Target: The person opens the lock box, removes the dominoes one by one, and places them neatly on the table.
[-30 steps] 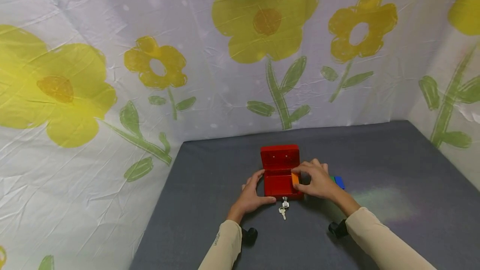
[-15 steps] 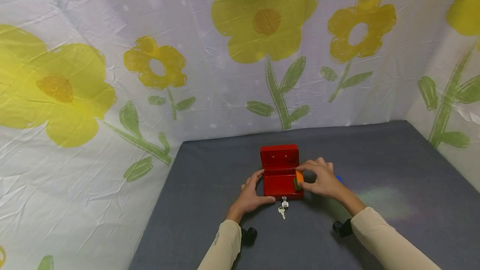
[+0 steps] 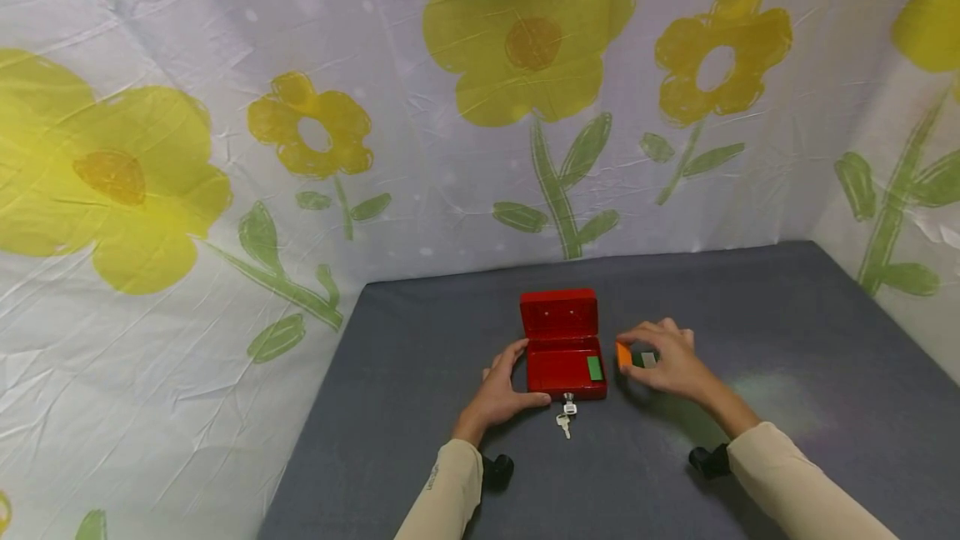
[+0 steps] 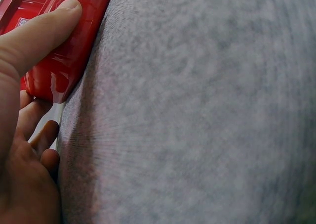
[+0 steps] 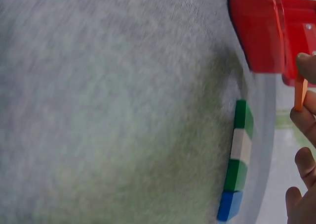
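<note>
A red cash box [image 3: 558, 372] stands on the grey table with its lid [image 3: 559, 315] raised. Inside, by the right wall, lies a green block [image 3: 595, 368]. My left hand [image 3: 497, 397] holds the box at its left end, thumb on the front wall and fingers at the left side and rear corner. Between thumb and fingertips my right hand [image 3: 670, 363] pinches an orange block [image 3: 623, 355], just right of the box and apart from it. A keyring with keys [image 3: 565, 423] hangs from the lock at the front.
In the right wrist view, a row of blocks lies on the table beside the box: green [image 5: 242, 116], pale [image 5: 241, 146], green [image 5: 236, 174] and blue [image 5: 229, 205]. My right hand partly covers this row in the head view. A flower-print curtain [image 3: 450, 190] hangs behind the table.
My right hand has lifted the orange block out of the box's right side and carried it rightward past the wall. The green block inside is uncovered. My left hand has stayed put.
</note>
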The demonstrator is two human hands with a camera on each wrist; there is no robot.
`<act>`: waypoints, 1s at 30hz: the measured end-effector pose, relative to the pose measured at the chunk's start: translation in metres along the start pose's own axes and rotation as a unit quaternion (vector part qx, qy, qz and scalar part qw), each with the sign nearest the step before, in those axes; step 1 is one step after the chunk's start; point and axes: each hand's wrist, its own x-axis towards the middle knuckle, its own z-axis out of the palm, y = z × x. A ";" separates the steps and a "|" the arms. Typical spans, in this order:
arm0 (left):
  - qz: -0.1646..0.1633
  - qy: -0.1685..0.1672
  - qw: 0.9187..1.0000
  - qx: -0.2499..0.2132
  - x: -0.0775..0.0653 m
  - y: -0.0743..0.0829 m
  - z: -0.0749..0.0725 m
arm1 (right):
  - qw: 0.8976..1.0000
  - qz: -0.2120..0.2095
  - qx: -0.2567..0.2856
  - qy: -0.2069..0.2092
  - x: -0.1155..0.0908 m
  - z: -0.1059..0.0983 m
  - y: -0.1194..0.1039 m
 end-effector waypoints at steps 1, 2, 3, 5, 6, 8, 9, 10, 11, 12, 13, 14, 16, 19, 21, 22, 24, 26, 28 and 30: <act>0.000 -0.001 1.000 0.001 0.000 0.000 0.000 | 1.000 0.000 -0.001 -0.001 -0.001 -0.001 0.001; 0.000 -0.001 1.000 0.002 0.000 -0.001 0.000 | 1.000 0.000 -0.003 -0.001 -0.003 -0.002 0.003; 0.001 -0.002 1.000 0.003 0.000 -0.001 0.001 | 1.000 0.000 -0.006 -0.001 -0.004 -0.003 0.004; 0.001 -0.004 1.000 0.004 0.001 -0.002 0.001 | 1.000 0.000 -0.004 -0.003 -0.006 -0.005 0.006; 0.001 -0.004 1.000 0.004 0.001 -0.002 0.001 | 1.000 0.000 -0.004 -0.003 -0.007 -0.006 0.007; 0.001 -0.004 1.000 0.005 0.001 -0.002 0.001 | 1.000 0.001 -0.001 -0.002 -0.010 -0.009 0.010; -0.001 -0.005 1.000 0.006 0.001 -0.002 0.001 | 1.000 0.002 -0.001 -0.001 -0.011 -0.010 0.011; -0.001 -0.006 1.000 0.006 0.001 -0.002 0.000 | 1.000 0.003 -0.001 -0.002 -0.012 -0.011 0.012; -0.002 -0.006 1.000 0.006 0.001 -0.002 0.000 | 1.000 0.004 -0.003 -0.002 -0.014 -0.012 0.013; -0.002 -0.006 1.000 0.006 0.001 -0.002 0.000 | 1.000 0.005 -0.006 -0.002 -0.015 -0.013 0.014; -0.002 -0.006 1.000 0.005 0.001 -0.002 0.000 | 1.000 0.006 -0.008 -0.002 -0.016 -0.014 0.015; -0.003 -0.006 1.000 0.005 0.001 -0.002 0.000 | 1.000 0.007 -0.011 -0.001 -0.018 -0.015 0.016; -0.001 -0.006 1.000 0.003 0.001 -0.002 0.000 | 1.000 0.009 -0.016 0.000 -0.021 -0.017 0.019; 0.001 -0.005 1.000 0.002 0.001 -0.001 0.000 | 1.000 0.012 -0.020 0.004 -0.025 -0.020 0.022; 0.002 -0.004 1.000 0.002 0.001 -0.001 0.000 | 1.000 0.012 -0.025 0.006 -0.028 -0.022 0.024; 0.002 -0.003 1.000 0.002 0.001 -0.001 0.001 | 0.999 0.012 -0.028 0.007 -0.029 -0.023 0.025; 0.003 -0.002 1.000 0.001 0.001 -0.001 0.001 | 0.999 0.016 -0.036 0.008 -0.031 -0.025 0.028; 0.003 -0.002 1.000 0.001 0.001 0.000 0.000 | 0.999 0.019 -0.045 0.009 -0.033 -0.028 0.030; 0.001 -0.003 1.000 0.001 0.000 0.001 0.000 | 0.998 0.025 -0.055 0.007 -0.036 -0.031 0.032; -0.002 -0.004 1.000 -0.001 0.000 0.001 0.000 | 0.998 0.031 -0.062 0.005 -0.038 -0.034 0.034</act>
